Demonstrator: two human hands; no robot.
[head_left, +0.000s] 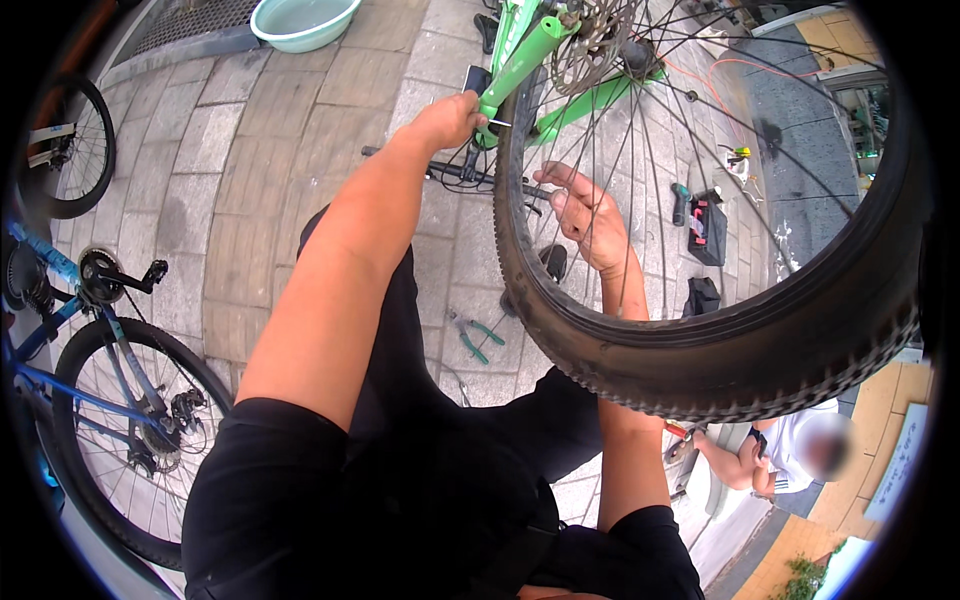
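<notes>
A green bike frame [524,62] is upside down in front of me, its large wheel [700,370] filling the right, with spokes and a brake rotor [575,68]. My left hand [450,122] is closed around the green tube near its lower end, beside a thin silver piece. My right hand [590,225] is seen through the spokes, fingers apart and curved, near the tyre's inner edge; I see nothing held in it. The handlebar [480,176] lies low on the paving, partly behind my hands. Green-handled pliers [478,338] rest on the ground below.
Blue bikes [62,376] stand at the left. A pale basin [303,25] is at the back. A drill [681,205], toolbox [707,240] and black bag [702,296] are on the paving [250,140] at the right. A seated person [795,450] is at lower right.
</notes>
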